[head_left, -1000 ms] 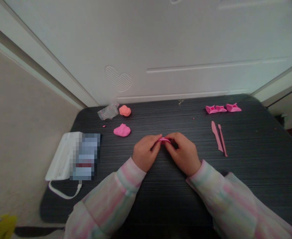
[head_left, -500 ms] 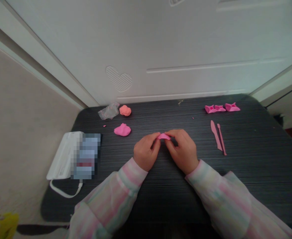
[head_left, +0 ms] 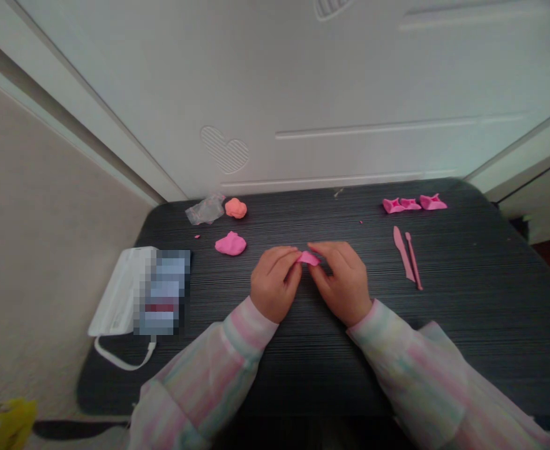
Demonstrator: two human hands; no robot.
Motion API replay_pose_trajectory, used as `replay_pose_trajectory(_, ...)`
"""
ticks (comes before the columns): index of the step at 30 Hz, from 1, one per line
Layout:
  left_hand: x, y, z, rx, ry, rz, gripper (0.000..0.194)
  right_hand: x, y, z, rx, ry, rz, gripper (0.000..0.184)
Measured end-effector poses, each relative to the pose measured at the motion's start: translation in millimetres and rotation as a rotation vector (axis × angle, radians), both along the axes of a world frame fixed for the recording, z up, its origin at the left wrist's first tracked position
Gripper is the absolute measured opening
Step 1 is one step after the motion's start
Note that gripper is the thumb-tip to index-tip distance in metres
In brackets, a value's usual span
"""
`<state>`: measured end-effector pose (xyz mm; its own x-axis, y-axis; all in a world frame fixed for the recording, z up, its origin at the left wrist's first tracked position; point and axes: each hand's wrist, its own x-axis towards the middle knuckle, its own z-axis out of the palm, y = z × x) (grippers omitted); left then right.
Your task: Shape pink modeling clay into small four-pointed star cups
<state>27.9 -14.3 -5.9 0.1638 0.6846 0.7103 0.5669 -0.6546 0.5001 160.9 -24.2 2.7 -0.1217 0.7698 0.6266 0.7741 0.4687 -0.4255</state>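
Observation:
A small, flat piece of pink modelling clay is held over the middle of the dark table. My left hand pinches its left end between thumb and fingers. At the right end, my right hand has its thumb against the clay, with the forefinger a little raised behind it. Left of my hands lies a larger lump of pink clay. Behind that are a lump of orange clay and a crumpled clear wrapper. To my right lie a pink plastic knife and a thin pink modelling stick.
Several folded pink clay shapes sit in a row at the back right. A phone, blurred out, rests by a white power bank, with a white cable looping below. A white panel with heart reliefs stands behind the table.
My right forefinger has lifted slightly off the clay, showing more of the piece. The clay has tilted down a little at its right end. The view has shifted slightly.

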Motion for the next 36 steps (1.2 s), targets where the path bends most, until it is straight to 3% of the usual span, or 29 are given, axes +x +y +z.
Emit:
replay_pose_trajectory(11, 1.0, -0.5, -0.8, -0.018, 0.007, 0.016, 0.013, 1.4, -1.6, 2.4, 0.012, -0.036, 0.012, 0.013)
replay_pose_trajectory(18, 2.3, -3.4, 2.6, -0.126, -0.033, 0.041, 0.009, 0.8, -1.6, -0.5, 0.004, 0.037, -0.021, 0.029)
replay_pose_trajectory(23, 3.5, -3.7, 2.6, -0.202, -0.061, 0.079, 0.008, 1.2, -1.6, 0.5, -0.045, -0.011, 0.002, 0.015)
replay_pose_trajectory(29, 4.9, -3.6, 3.1, -0.262, -0.023, 0.064, 0.007, 0.6, -2.2, 2.3, -0.025, -0.056, -0.02, 0.011)
replay_pose_trajectory(36, 3.8, -2.9, 2.8, -0.318, -0.006, 0.062, 0.01, 0.6, -0.8, -1.2, -0.036, -0.003, -0.019, 0.024)
